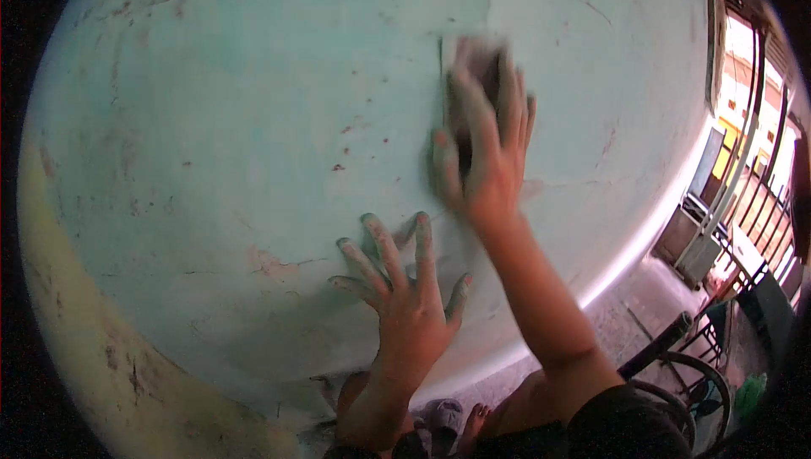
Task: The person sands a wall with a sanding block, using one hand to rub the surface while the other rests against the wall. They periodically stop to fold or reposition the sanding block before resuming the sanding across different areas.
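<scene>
A pale green wall (253,113) with worn patches, dark specks and cracks fills most of the view. My right hand (492,151) is up on it, fingers over a sanding block (480,55) pressed flat to the surface. Motion blurs the block, and the fingers hide much of it; it looks dark with a paler upper end. Lower and to the left, my left hand (409,294) rests against the wall with its fingers spread and nothing in them. Pale dust coats the fingers of both hands.
A yellowish wall strip (93,324) runs along the left. At right, a barred metal gate (760,197) lets in bright light. Below it stand a dark-framed chair or similar item (718,374) and a green bag-like thing (750,393). Feet (443,417) show on the floor below.
</scene>
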Tool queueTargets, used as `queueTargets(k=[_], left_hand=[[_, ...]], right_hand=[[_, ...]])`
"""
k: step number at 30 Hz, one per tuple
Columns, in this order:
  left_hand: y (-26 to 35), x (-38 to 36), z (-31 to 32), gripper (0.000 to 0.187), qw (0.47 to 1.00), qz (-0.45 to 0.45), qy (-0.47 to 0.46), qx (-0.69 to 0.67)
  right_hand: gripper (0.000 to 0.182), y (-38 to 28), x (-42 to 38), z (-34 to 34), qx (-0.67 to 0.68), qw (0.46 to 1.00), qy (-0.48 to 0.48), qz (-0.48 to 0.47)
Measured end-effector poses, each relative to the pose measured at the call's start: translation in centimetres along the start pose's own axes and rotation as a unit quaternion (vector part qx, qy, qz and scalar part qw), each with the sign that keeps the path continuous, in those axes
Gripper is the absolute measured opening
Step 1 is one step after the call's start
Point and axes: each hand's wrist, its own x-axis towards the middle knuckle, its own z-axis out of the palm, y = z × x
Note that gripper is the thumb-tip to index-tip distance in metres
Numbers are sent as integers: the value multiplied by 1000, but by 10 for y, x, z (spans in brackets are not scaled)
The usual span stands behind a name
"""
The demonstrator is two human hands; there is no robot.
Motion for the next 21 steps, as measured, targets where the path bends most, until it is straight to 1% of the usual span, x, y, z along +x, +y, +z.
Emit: queueTargets(k=[1, 2, 5, 7, 8, 10, 12, 15, 17, 20, 21], left_hand=[[-2, 1, 4, 96, 1000, 12, 14, -25], [-5, 2, 6, 99, 998, 26, 28, -48], [-4, 2, 6, 101, 996, 33, 40, -77], [-4, 1, 5, 101, 996, 29, 30, -79], [-3, 1, 4, 101, 996, 21, 25, -77], [-4, 1, 4, 100, 997, 25, 20, -77], [-5, 0, 4, 100, 997, 24, 19, -72], [-7, 1, 7, 100, 997, 28, 23, -66], [-7, 1, 9, 93, 994, 49, 58, -81], [-6, 1, 8, 93, 996, 40, 41, -75], [-5, 1, 8, 93, 995, 36, 40, -79]], right_hand=[[58, -6, -16, 0, -4, 1000, -17, 4], [58, -8, -27, 0, -15, 999, -36, -14], [59, -6, -6, -5, -13, 999, -44, -2], [59, 7, 24, 0, -8, 1000, 1, -19], [59, 11, 30, 0, -14, 1000, -4, -19], [60, 15, 38, -1, 17, 999, 17, -40], [61, 14, 16, -3, 25, 998, 20, -50], [64, 4, -23, -10, 14, 998, -5, -65], [64, 12, -25, -12, 25, 997, -5, -75], [65, 23, -6, -9, 53, 994, 5, -90], [64, 23, 3, -8, 50, 996, 25, -69]])
